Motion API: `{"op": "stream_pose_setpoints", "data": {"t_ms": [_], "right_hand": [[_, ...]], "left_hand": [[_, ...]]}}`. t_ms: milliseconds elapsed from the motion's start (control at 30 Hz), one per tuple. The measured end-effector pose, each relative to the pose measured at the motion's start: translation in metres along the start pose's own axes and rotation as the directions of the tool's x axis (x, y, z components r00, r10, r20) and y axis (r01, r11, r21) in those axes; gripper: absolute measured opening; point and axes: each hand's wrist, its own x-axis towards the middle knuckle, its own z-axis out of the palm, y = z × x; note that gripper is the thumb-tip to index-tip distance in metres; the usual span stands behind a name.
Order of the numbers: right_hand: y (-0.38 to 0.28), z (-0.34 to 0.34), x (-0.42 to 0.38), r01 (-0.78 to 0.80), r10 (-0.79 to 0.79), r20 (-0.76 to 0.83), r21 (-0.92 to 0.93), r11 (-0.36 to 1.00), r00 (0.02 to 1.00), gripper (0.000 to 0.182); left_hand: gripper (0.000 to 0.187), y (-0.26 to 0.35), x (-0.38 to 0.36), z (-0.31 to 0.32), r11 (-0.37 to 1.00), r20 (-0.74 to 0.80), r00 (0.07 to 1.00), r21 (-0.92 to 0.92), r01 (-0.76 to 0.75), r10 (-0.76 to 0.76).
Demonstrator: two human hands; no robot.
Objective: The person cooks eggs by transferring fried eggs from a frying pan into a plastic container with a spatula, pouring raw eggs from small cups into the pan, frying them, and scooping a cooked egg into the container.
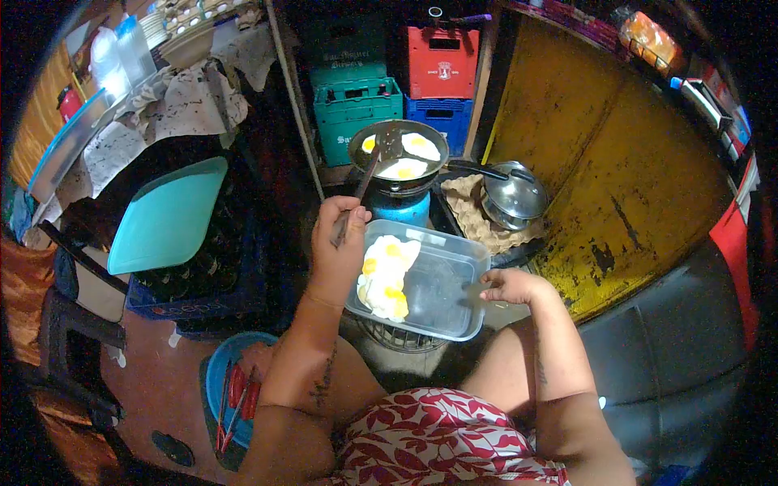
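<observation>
My left hand (339, 243) is wrapped round the handle of a spatula (369, 174), whose blade reaches into a black frying pan (440, 151). Several fried eggs (421, 147) lie in the pan, which sits over a blue gas canister (403, 209). Below it is a clear plastic container (444, 283) with several cooked eggs (387, 279) heaped on its left side. Just off the container's right edge, my right hand (512, 287) hovers with thumb and fingers curled towards each other; between them I see nothing held.
A lidded pot (515, 197) stands right of the pan on brown carton. Crates (359, 121) are stacked behind. To the left, a turquoise lid (168, 217) rests over a bottle crate. A blue basin (217, 381) with red packs and tongs is low left.
</observation>
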Motion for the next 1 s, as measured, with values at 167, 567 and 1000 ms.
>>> {"op": "stream_pose_setpoints", "data": {"t_ms": [167,567,1000], "right_hand": [[0.003,0.0,0.0,0.025,-0.025,-0.004,-0.001,1.0,1.0,0.058],[0.013,0.0,-0.004,0.055,-0.054,-0.036,0.046,0.997,0.998,0.058],[0.007,-0.001,0.003,0.059,-0.059,0.0,0.014,0.998,0.998,0.061]], "left_hand": [[0.008,-0.015,0.007,-0.003,0.999,-0.062,0.997,-0.02,0.043,-0.044],[0.015,-0.025,0.019,0.001,0.968,-0.183,0.966,-0.209,0.143,-0.182],[0.021,-0.072,0.058,0.019,0.901,-0.195,0.939,-0.389,0.191,-0.283]]}}
